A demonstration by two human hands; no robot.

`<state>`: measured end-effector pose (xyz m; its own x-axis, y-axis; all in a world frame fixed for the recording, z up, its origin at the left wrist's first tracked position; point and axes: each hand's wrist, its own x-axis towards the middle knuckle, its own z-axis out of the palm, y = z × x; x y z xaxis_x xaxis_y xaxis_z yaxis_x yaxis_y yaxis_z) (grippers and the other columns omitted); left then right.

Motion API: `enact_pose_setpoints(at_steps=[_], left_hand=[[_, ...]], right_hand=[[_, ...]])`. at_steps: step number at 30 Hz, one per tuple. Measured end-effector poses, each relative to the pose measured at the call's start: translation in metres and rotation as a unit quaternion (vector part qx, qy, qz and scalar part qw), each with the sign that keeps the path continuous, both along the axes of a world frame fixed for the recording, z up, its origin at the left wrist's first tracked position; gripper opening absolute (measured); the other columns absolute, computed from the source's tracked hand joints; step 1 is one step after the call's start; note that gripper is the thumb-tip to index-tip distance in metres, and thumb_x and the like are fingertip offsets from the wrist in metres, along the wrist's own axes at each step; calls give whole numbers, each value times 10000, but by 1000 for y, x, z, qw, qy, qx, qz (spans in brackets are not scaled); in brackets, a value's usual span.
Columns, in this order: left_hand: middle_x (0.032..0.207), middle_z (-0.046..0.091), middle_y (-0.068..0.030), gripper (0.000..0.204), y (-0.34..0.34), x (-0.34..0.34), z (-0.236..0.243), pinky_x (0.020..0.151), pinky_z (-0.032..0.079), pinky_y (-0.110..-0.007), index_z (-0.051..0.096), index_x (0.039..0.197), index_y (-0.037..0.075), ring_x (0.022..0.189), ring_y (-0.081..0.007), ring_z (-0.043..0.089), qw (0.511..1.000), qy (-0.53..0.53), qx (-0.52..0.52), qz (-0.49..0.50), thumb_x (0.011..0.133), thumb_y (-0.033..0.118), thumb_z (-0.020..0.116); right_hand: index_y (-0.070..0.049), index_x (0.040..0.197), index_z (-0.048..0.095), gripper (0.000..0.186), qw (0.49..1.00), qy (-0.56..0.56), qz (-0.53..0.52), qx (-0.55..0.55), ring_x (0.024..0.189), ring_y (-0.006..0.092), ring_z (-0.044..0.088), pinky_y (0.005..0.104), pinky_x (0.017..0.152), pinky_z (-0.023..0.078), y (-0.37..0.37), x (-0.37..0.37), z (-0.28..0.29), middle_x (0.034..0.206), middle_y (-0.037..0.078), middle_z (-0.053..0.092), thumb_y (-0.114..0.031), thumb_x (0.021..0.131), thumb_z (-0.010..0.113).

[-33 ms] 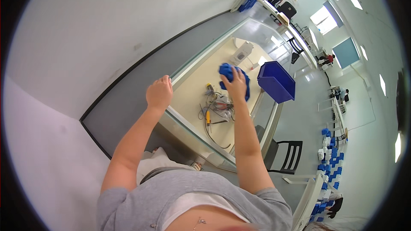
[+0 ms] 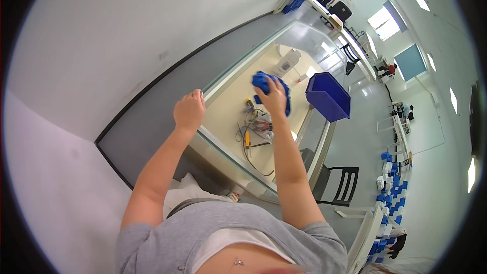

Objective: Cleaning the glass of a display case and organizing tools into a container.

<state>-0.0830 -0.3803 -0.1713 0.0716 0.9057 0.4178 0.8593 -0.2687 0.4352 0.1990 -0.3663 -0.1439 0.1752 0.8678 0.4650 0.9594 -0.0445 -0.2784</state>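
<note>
Nothing moved; right hand hides cloth.

The right hand covers much of the blue cloth. The wires on the tabletop are too small to tell apart.

The one view comes from a camera on my head, the left of a pair, and it looks steeply down past my grey shirt and both forearms, which rise from the lower edge. It sits close to my body, so my left hand and right hand fill the middle. The wide fisheye bends the pale, glass-edged surface and the white wall into curves. The whole scene sits tilted, and the far room runs off to the upper right, small and distant. A dark round rim frames the picture.
</note>
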Motion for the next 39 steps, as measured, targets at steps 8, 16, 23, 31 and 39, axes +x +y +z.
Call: enact_pose_setpoints(at_steps=[8, 16, 23, 31, 39], left_hand=[[986, 689, -123, 266, -6, -16, -6, 751, 527, -402, 594, 1146, 53, 898, -290, 666, 999, -11, -34, -32, 951, 192, 478], [999, 680, -122, 257, -4, -18, 0, 742, 541, -379, 573, 1147, 32, 913, -285, 666, 998, 48, -10, -26, 948, 165, 480], [1007, 684, -112, 240, -3, -10, 10, 741, 543, -380, 579, 1129, 41, 921, -282, 663, 999, 22, -26, -26, 950, 163, 475], [1053, 684, -118, 265, -4, -16, 15, 741, 541, -398, 596, 1134, 58, 933, -303, 659, 997, 10, -76, -11, 967, 190, 439], [1093, 674, -117, 304, -4, -20, 10, 755, 539, -409, 576, 1195, 64, 955, -301, 654, 997, 34, -62, -21, 979, 204, 414]], right_hand=[[-145, 1141, 642, 509, 951, 44, 296, -72, 1165, 326, 549, 417, 997, 438, -97, -118, 13, 1275, 124, 572, -177, 650, 771], [-97, 1109, 598, 444, 996, -49, -34, -61, 1191, 346, 500, 487, 1019, 378, -193, 31, 4, 1279, 123, 540, -224, 715, 756], [-30, 1154, 581, 446, 959, 22, -281, 27, 1063, 388, 574, 466, 878, 471, -113, 116, -10, 1163, 195, 608, -368, 866, 622], [-94, 1144, 592, 418, 992, 68, 110, 9, 1124, 356, 560, 411, 963, 459, -89, -98, 9, 1206, 168, 589, -168, 750, 711], [-114, 1121, 602, 456, 996, 31, 68, -40, 1141, 331, 552, 410, 968, 459, -201, -27, 6, 1192, 131, 595, -114, 688, 743]])
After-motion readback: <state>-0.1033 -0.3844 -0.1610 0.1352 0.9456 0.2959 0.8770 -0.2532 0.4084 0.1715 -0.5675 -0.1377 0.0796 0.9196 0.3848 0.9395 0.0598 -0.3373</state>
